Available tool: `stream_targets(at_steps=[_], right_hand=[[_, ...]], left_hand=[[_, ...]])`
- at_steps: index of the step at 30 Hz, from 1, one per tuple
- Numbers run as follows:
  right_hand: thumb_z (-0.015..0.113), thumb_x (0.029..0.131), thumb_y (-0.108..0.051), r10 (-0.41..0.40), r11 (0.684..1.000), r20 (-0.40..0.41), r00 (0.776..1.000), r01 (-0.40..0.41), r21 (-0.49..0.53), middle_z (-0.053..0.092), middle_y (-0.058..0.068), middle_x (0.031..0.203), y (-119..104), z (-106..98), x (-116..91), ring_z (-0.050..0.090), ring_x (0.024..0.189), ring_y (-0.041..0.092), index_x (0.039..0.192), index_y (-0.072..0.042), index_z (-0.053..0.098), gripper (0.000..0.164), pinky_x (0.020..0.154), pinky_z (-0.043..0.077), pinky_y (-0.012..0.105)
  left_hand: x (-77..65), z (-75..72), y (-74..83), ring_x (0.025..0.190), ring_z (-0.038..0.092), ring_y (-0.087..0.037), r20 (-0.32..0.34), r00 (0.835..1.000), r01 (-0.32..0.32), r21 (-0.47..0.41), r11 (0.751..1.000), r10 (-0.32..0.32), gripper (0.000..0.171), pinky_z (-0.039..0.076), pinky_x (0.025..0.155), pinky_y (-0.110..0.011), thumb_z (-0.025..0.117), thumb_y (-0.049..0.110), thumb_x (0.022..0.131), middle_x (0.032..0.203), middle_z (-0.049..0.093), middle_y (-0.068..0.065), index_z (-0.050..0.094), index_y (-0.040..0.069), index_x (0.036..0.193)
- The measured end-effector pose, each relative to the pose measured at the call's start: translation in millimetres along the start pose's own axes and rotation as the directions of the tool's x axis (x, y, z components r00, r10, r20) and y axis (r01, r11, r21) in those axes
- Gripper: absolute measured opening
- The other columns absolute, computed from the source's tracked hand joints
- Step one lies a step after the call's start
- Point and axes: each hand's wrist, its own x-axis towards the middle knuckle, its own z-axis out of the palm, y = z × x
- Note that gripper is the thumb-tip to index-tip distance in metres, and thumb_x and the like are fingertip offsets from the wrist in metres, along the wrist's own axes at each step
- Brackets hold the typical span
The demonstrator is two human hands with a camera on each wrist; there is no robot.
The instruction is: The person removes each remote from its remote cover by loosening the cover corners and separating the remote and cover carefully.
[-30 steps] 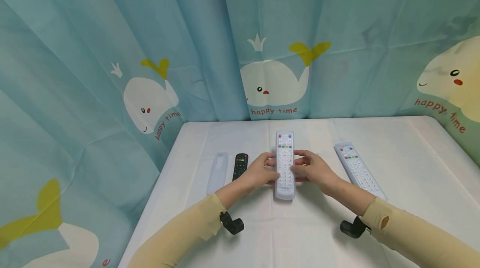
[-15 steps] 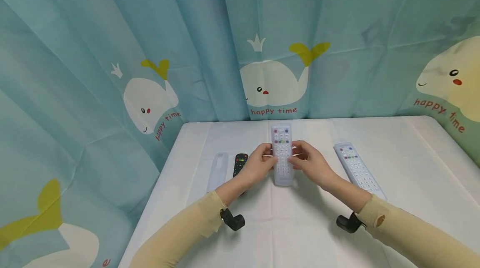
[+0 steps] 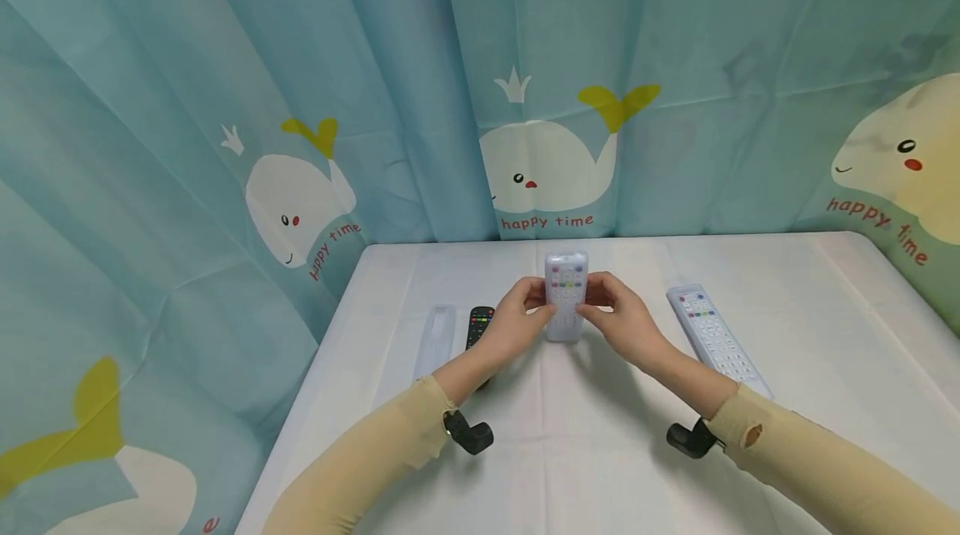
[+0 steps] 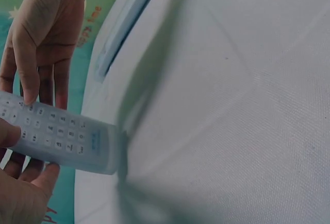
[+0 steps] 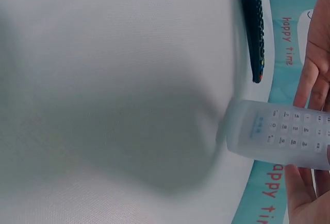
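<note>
A white remote control [image 3: 566,289] in a translucent sleeve stands steeply tilted at the middle of the table, its buttons toward me. My left hand [image 3: 516,325] grips its left side, thumb on the front and fingers behind. On the other side my right hand [image 3: 628,322] holds it the same way. The left wrist view shows the lower end of this remote control [image 4: 67,136] close above its shadow; whether it touches the cloth I cannot tell. Left of my left hand lies a black remote control [image 3: 480,325], partly hidden by that forearm.
A clear, flat, sleeve-like piece [image 3: 435,343] lies on the far left of the white-covered table [image 3: 570,468]. Another white remote control [image 3: 716,333] in a translucent sleeve lies slantwise on the right. A blue whale-print curtain [image 3: 420,102] hangs behind and to the left.
Both hands have moved slightly away from me, raising the white remote control's lower end in view. It has tipped more upright and looks shorter. The other objects have stayed put.
</note>
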Motion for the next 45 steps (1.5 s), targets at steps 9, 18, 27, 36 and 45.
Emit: stream_targets(at_steps=[9, 18, 27, 36, 45], right_hand=[[0.065, 0.098, 0.001, -0.022, 1.0, -0.008, 1.0, 0.022, 0.01, 0.064, 0.023, 0.125, 5, 1, 0, 0.058, 0.121, 0.038, 0.129, 0.002, 0.055, 0.033, 0.102, 0.046, 0.055], [0.062, 0.1, 0.0, 0.014, 1.0, 0.047, 0.999, -0.013, -0.028, 0.062, 0.022, 0.128, 8, 1, 0, 0.057, 0.123, 0.039, 0.132, 0.002, 0.052, 0.034, 0.104, 0.045, 0.056], [0.062, 0.1, 0.0, -0.007, 1.0, 0.077, 0.997, 0.009, -0.027, 0.062, 0.02, 0.126, 9, 2, -7, 0.058, 0.121, 0.039, 0.13, 0.0, 0.052, 0.032, 0.102, 0.048, 0.056], [0.064, 0.098, 0.004, -0.05, 0.999, 0.133, 0.99, 0.049, 0.013, 0.063, 0.013, 0.121, 11, 4, -19, 0.06, 0.119, 0.033, 0.12, -0.003, 0.055, 0.025, 0.101, 0.051, 0.047], [0.065, 0.095, 0.008, -0.056, 0.997, 0.191, 0.98, 0.047, 0.054, 0.062, 0.011, 0.121, 11, 4, -33, 0.059, 0.121, 0.034, 0.114, -0.005, 0.062, 0.024, 0.099, 0.053, 0.039]], left_hand=[[4.6, 3.7, -4.8, 0.128, 0.056, -0.021, 0.0, 1.0, 0.007, -0.03, 1.0, -0.007, 0.029, 0.046, 0.107, -0.036, 0.06, 0.01, 0.103, 0.132, 0.061, -0.004, 0.056, 0.009, 0.132], [2.8, 3.8, -7.4, 0.128, 0.057, -0.022, 0.02, 0.999, 0.028, -0.015, 0.999, -0.028, 0.03, 0.046, 0.107, -0.039, 0.06, 0.013, 0.103, 0.129, 0.062, -0.005, 0.056, 0.009, 0.133], [-3.3, -0.1, -2.5, 0.126, 0.057, -0.024, 0.05, 0.98, 0.2, -0.221, 0.954, -0.194, 0.035, 0.05, 0.103, -0.039, 0.046, 0.025, 0.107, 0.132, 0.06, -0.009, 0.057, 0.003, 0.132], [-18.2, -8.9, -8.1, 0.123, 0.06, -0.039, 0.243, 0.867, 0.497, -0.481, 0.723, -0.435, 0.066, 0.055, 0.095, -0.043, 0.061, 0.039, 0.104, 0.14, 0.052, -0.025, 0.042, -0.006, 0.147], [-28.3, -9.4, -9.6, 0.1, 0.071, -0.022, 0.372, 0.835, 0.55, -0.581, 0.6, -0.405, 0.04, 0.056, 0.091, -0.032, 0.059, 0.017, 0.106, 0.124, 0.064, -0.025, 0.054, -0.014, 0.132]])
